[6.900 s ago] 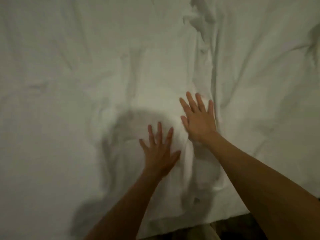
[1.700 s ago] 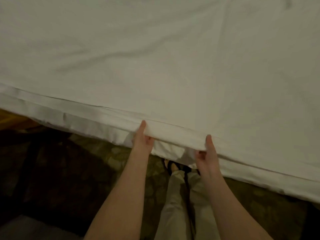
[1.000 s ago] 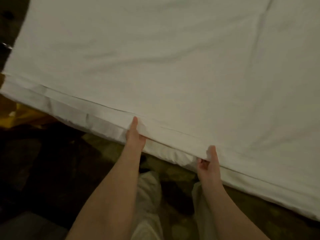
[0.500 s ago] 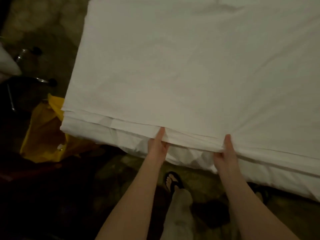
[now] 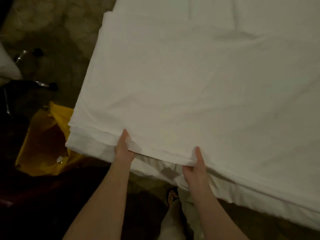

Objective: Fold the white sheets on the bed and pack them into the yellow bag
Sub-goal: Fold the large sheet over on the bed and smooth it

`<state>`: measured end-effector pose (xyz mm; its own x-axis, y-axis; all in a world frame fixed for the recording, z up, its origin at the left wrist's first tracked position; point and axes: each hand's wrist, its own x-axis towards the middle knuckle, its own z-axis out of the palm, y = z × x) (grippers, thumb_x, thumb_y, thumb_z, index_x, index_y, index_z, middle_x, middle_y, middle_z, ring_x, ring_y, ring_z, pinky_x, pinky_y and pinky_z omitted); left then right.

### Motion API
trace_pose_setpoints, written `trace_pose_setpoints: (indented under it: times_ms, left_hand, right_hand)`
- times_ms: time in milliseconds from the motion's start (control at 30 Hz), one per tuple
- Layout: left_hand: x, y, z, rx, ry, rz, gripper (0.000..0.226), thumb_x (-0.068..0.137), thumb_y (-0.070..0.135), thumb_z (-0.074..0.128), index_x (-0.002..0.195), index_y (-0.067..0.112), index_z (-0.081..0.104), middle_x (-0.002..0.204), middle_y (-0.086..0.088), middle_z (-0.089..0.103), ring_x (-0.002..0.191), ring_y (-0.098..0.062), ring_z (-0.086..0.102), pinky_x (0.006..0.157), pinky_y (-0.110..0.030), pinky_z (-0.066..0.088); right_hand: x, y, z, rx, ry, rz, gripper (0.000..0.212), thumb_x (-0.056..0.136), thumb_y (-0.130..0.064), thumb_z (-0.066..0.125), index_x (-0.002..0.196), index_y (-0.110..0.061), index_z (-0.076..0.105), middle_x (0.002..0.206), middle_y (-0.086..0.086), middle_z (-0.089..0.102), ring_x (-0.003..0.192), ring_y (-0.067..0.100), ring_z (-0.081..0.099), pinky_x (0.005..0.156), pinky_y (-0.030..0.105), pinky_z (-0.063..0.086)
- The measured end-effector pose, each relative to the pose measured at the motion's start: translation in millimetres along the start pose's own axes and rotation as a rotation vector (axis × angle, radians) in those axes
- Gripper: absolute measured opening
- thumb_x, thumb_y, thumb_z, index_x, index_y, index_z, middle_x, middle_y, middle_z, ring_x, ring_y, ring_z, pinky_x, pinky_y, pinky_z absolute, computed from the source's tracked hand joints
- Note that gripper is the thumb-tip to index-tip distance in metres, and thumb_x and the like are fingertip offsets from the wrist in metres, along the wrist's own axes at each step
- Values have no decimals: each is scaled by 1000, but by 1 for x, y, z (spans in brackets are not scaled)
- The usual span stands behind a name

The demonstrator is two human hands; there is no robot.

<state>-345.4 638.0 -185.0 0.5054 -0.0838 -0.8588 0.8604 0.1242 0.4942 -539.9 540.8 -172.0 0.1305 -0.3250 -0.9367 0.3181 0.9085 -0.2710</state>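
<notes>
At the bottom of the frame we see two bare forearms reaching up from the lower edge, with a sandalled foot (image 5: 171,196) and pale trouser legs on the dim floor between them. Just above, our left hand (image 5: 123,149) grips the near hem of the white sheet (image 5: 190,94), thumb laid on top of the cloth and fingers tucked out of sight beneath the edge. Lower centre, our right hand (image 5: 195,168) pinches the same hem a little further right, thumb on top and fingers curled under the layered fold. Both hands hold the edge where several layers of fabric stack together, and the sheet spreads away from them up and to the right, filling most of the frame and lying fairly flat on the bed with a few soft creases near the top. Its left corner sits just left of our left hand, overhanging the yellow bag (image 5: 43,144), which lies open on the floor at the middle left, apart from both hands. Further off, in the upper left, we make out chrome legs with dark castors (image 5: 39,51) on the patterned floor.
</notes>
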Motion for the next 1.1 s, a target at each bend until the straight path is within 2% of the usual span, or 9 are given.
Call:
trace_pose_setpoints:
  times_ms: [200, 333, 467, 533, 633, 733, 800, 900, 1100]
  left_hand:
    - [9, 11, -44, 23, 245, -12, 46, 87, 26, 70, 127, 7, 57, 125, -10, 62, 98, -23, 64, 66, -35, 60]
    - [8, 12, -49, -10, 160, -68, 39, 97, 27, 55, 130, 8, 54, 125, -12, 61, 105, -25, 59, 84, -36, 52]
    - [20, 54, -42, -83, 81, -2, 40, 96, 38, 53, 129, 16, 55, 117, -8, 64, 105, -27, 59, 98, -44, 45]
    - [26, 85, -45, -73, 75, 52, 44, 95, 39, 54, 133, 17, 52, 126, -8, 60, 110, -27, 57, 101, -42, 43]
    - [47, 129, -61, 17, 68, 146, 47, 94, 41, 55, 134, 17, 49, 127, -4, 59, 107, -23, 58, 101, -40, 44]
    - [51, 146, -87, 139, 107, 96, 70, 78, 43, 70, 138, 15, 48, 131, -6, 59, 115, -27, 57, 101, -47, 45]
    - [58, 151, -111, 161, 164, 19, 57, 85, 29, 68, 137, 11, 49, 133, -9, 57, 111, -26, 58, 93, -43, 49]
    - [73, 170, -124, 210, 133, -52, 50, 94, 25, 58, 139, 8, 46, 133, -6, 53, 108, -24, 56, 83, -33, 48]
    - [108, 244, -111, 441, 127, -61, 75, 67, 56, 79, 126, 21, 49, 117, -9, 59, 100, -31, 57, 87, -48, 49]
  right_hand:
    - [-5, 11, 7, 22, 237, 10, 46, 87, -31, 69, 127, -12, 56, 120, 4, 64, 95, 17, 64, 88, 29, 50]
    - [4, 28, 2, 62, 270, 18, 55, 84, -32, 72, 132, -15, 54, 126, 4, 62, 107, 18, 62, 83, 28, 51]
    - [2, 56, 23, 148, 16, 180, 55, 91, -14, 62, 137, -32, 38, 122, -7, 55, 91, -27, 51, 76, -2, 42]
    - [-9, 64, 49, 170, 2, 203, 48, 90, -14, 64, 133, -27, 47, 121, -3, 61, 87, -21, 58, 72, 2, 47]
    - [-15, 81, 86, 317, 3, 179, 43, 90, -33, 64, 128, -14, 59, 121, 6, 67, 99, 19, 69, 79, 28, 58]
    - [-11, 92, 75, 445, 191, 248, 44, 93, -39, 59, 132, -22, 50, 128, 8, 61, 96, -6, 60, 68, 6, 51]
    - [-13, 111, 62, 231, 273, 101, 51, 87, -53, 60, 129, -29, 46, 128, 11, 58, 91, -9, 57, 70, 12, 50]
    - [-12, 131, 64, -62, 275, 63, 34, 96, -25, 56, 127, -14, 49, 126, 12, 58, 102, 25, 58, 84, 36, 48]
    - [-37, 175, 147, -1139, -115, 109, 31, 98, -19, 53, 82, 1, 70, 63, 5, 71, 55, 15, 67, 53, 22, 52]
